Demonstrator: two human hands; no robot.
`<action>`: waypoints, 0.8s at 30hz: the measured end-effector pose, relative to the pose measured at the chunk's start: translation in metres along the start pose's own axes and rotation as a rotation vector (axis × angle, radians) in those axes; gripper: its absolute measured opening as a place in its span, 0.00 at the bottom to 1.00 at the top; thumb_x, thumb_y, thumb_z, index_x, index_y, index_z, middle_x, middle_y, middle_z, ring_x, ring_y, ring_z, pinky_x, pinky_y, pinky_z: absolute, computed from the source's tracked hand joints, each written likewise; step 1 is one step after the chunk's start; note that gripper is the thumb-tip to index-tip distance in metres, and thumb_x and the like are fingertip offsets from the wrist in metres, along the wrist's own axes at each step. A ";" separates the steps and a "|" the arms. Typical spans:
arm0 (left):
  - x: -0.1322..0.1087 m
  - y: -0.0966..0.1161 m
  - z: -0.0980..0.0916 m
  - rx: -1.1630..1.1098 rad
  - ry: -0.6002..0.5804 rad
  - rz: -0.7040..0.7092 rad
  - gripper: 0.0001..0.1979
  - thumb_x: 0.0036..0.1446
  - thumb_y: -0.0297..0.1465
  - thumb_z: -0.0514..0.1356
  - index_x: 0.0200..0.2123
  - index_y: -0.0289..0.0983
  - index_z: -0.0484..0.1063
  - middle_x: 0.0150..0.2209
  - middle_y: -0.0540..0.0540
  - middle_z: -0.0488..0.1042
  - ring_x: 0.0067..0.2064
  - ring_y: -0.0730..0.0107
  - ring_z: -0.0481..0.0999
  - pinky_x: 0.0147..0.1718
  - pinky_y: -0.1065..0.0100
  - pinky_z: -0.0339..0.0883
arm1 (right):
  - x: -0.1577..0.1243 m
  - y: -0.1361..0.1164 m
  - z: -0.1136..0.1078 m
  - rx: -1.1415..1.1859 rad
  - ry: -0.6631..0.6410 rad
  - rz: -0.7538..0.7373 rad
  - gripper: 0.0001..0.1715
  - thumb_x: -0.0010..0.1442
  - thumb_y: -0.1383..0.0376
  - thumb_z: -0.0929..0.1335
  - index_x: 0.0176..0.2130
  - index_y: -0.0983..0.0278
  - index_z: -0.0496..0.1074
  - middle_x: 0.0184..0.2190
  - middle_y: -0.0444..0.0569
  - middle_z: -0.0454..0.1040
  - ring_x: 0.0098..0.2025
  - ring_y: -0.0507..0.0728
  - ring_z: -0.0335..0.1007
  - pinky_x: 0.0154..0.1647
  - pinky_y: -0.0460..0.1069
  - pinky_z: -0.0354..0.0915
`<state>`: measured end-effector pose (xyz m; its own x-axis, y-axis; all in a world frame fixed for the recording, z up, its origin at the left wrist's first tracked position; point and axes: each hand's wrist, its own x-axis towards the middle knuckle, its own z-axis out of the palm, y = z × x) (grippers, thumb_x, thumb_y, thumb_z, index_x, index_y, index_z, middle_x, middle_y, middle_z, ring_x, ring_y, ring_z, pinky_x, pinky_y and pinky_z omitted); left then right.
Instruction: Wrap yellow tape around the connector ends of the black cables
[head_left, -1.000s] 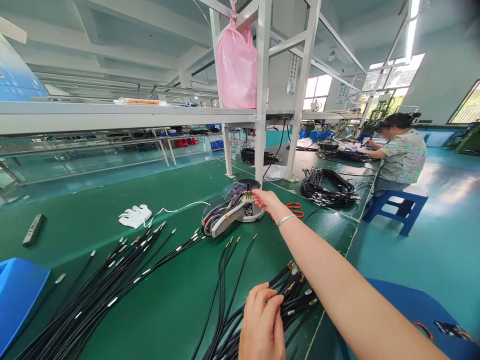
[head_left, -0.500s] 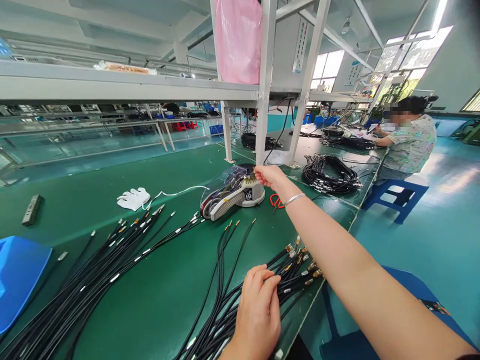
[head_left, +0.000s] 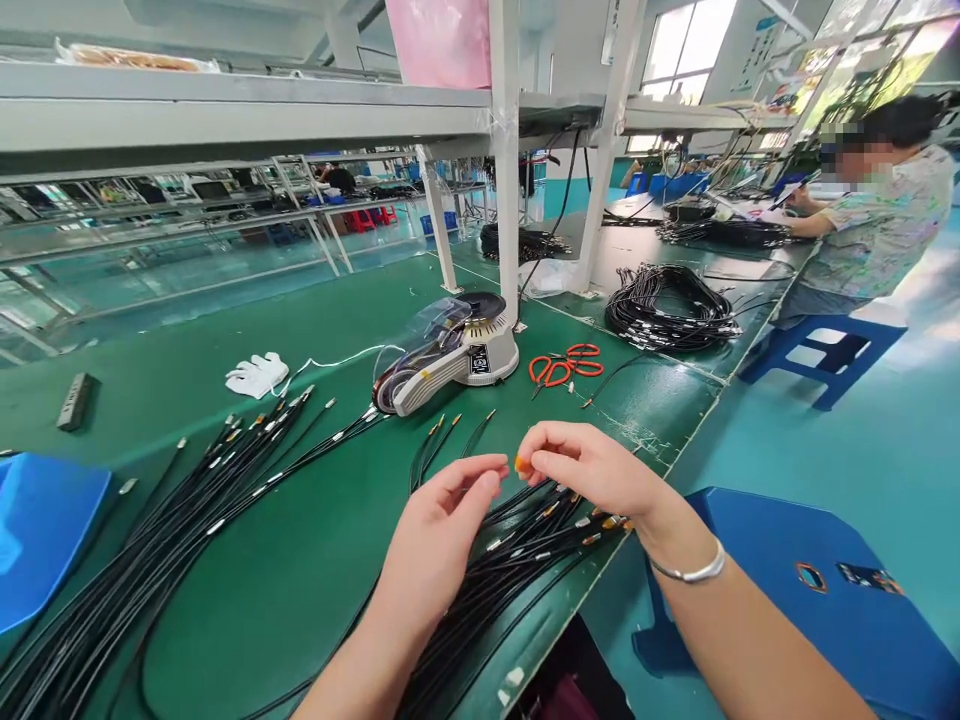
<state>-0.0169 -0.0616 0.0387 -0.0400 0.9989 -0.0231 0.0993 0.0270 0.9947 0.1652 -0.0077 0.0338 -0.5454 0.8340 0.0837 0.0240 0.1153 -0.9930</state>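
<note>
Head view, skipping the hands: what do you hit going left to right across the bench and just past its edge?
blue tray → white gloves → tape dispenser → orange scissors → black cable coil → blue stool

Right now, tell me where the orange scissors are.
In the head view, the orange scissors lie on the green bench right of centre, between the tape dispenser and the coiled black cables.
</note>
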 end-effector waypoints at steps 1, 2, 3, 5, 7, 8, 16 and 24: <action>0.000 0.001 0.003 -0.012 -0.003 -0.005 0.20 0.51 0.44 0.64 0.40 0.35 0.78 0.39 0.42 0.80 0.40 0.61 0.78 0.46 0.59 0.71 | -0.002 0.002 0.000 -0.014 -0.009 0.000 0.07 0.58 0.66 0.64 0.33 0.63 0.72 0.30 0.45 0.74 0.35 0.53 0.71 0.39 0.46 0.67; -0.002 0.000 0.007 -0.024 -0.009 -0.013 0.19 0.51 0.43 0.63 0.40 0.35 0.78 0.39 0.42 0.80 0.40 0.61 0.78 0.46 0.60 0.71 | -0.003 0.003 -0.001 -0.030 -0.021 -0.003 0.07 0.58 0.65 0.64 0.33 0.63 0.72 0.31 0.45 0.74 0.36 0.53 0.71 0.40 0.47 0.67; -0.004 0.000 0.010 -0.036 -0.013 -0.018 0.19 0.52 0.43 0.64 0.40 0.35 0.78 0.39 0.43 0.80 0.40 0.62 0.78 0.46 0.60 0.71 | -0.004 0.005 -0.001 -0.045 -0.032 -0.006 0.08 0.59 0.65 0.64 0.34 0.63 0.72 0.31 0.45 0.74 0.36 0.54 0.71 0.41 0.47 0.67; -0.008 -0.002 0.015 -0.057 -0.009 -0.014 0.17 0.51 0.41 0.65 0.40 0.36 0.78 0.39 0.44 0.80 0.41 0.63 0.78 0.44 0.62 0.72 | -0.006 0.010 0.001 -0.070 -0.041 -0.008 0.08 0.59 0.65 0.63 0.35 0.62 0.72 0.32 0.45 0.74 0.37 0.54 0.71 0.41 0.47 0.67; -0.012 -0.004 0.017 -0.053 0.025 0.006 0.14 0.50 0.38 0.66 0.39 0.36 0.77 0.37 0.46 0.80 0.40 0.65 0.78 0.43 0.65 0.72 | -0.007 0.012 0.004 -0.106 -0.040 -0.006 0.08 0.60 0.65 0.63 0.35 0.62 0.72 0.32 0.45 0.74 0.37 0.54 0.71 0.40 0.47 0.67; -0.013 -0.005 0.018 -0.038 0.050 0.016 0.13 0.50 0.37 0.66 0.38 0.36 0.77 0.36 0.46 0.80 0.39 0.66 0.78 0.42 0.66 0.72 | -0.007 0.013 0.007 -0.127 -0.044 -0.008 0.09 0.60 0.65 0.63 0.34 0.62 0.72 0.32 0.45 0.74 0.36 0.54 0.71 0.39 0.47 0.67; -0.027 -0.008 0.009 0.019 0.223 0.083 0.09 0.51 0.37 0.65 0.28 0.37 0.78 0.32 0.47 0.77 0.36 0.67 0.74 0.39 0.69 0.68 | -0.007 0.017 0.025 -0.128 -0.056 0.046 0.11 0.62 0.64 0.62 0.36 0.63 0.74 0.32 0.48 0.76 0.36 0.55 0.73 0.40 0.49 0.68; -0.047 -0.018 -0.022 -0.292 0.361 -0.127 0.11 0.46 0.37 0.69 0.31 0.36 0.80 0.37 0.44 0.78 0.43 0.62 0.72 0.46 0.63 0.64 | -0.003 0.011 0.063 0.052 -0.010 0.072 0.18 0.60 0.55 0.66 0.43 0.65 0.72 0.37 0.48 0.75 0.39 0.53 0.71 0.42 0.48 0.66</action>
<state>-0.0390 -0.1103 0.0241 -0.3815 0.9101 -0.1618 -0.2104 0.0850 0.9739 0.1137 -0.0427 0.0171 -0.5519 0.8338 0.0115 0.0202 0.0272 -0.9994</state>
